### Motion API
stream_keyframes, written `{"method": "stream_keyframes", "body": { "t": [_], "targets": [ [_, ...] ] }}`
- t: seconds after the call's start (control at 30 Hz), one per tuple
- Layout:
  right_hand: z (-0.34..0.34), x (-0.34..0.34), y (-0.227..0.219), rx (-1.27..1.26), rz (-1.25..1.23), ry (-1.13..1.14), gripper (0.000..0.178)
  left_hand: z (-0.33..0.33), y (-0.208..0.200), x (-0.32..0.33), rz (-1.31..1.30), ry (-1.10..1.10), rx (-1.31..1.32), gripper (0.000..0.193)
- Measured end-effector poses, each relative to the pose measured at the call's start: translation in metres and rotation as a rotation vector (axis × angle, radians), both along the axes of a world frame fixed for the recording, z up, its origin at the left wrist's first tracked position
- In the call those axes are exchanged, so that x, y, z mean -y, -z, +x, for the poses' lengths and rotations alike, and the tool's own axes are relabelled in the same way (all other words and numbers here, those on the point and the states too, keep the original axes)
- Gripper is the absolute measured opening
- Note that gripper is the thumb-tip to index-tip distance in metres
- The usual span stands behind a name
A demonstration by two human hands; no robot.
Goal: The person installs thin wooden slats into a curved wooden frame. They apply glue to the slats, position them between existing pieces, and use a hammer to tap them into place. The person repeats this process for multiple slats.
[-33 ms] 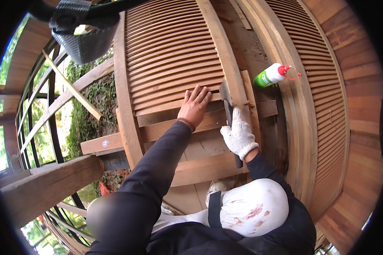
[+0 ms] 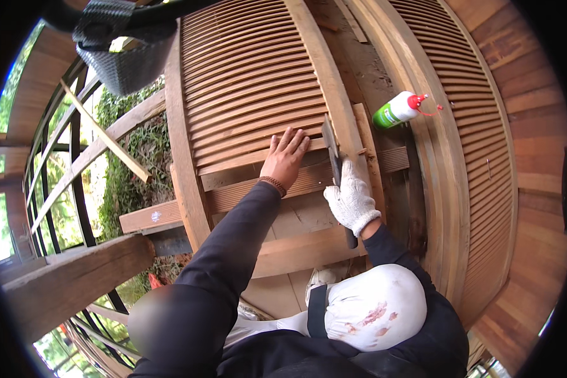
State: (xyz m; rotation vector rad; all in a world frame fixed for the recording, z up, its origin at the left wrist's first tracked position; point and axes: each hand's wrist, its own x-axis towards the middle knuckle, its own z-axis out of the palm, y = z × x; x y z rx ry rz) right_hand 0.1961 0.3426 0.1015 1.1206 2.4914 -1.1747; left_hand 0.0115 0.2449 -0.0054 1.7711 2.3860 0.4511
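The bare left hand (image 2: 287, 157) lies flat on a wooden panel (image 2: 323, 61) before the person, its slats (image 2: 246, 82) apparently mostly in place but near end unfilled, while the gloved right hand (image 2: 351, 201) grips a dark-bladed tool (image 2: 329, 140).

Ahead of the right grip (image 2: 351, 200), the bladed tool (image 2: 336, 167) is rolled more onto its edge. Its blade (image 2: 329, 137) presents a narrower face than before, and the tip extends slightly farther forward of the grip, along the frame rail's (image 2: 322, 63) inner edge.
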Motion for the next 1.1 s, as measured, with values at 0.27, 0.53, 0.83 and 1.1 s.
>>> {"method": "stream_keyframes", "body": {
  "t": [0.27,0.53,0.83,1.1],
  "targets": [
    [0.020,0.004,0.040,-0.168,-0.014,0.054,0.078,-0.010,-0.003,-0.011,-0.013,0.034,-0.003,0.063],
    [0.014,-0.004,0.024,-0.088,-0.158,0.116,0.078,-0.011,0.000,-0.009,-0.026,0.047,-0.069,0.052],
    [0.041,-0.016,-0.011,0.132,0.324,-0.323,0.073,-0.017,0.002,-0.008,-0.021,0.052,-0.003,0.051],
    [0.010,-0.074,-0.037,0.250,0.585,-0.831,0.048,-0.016,-0.004,-0.005,-0.021,0.035,-0.016,0.037]
  ]
}}
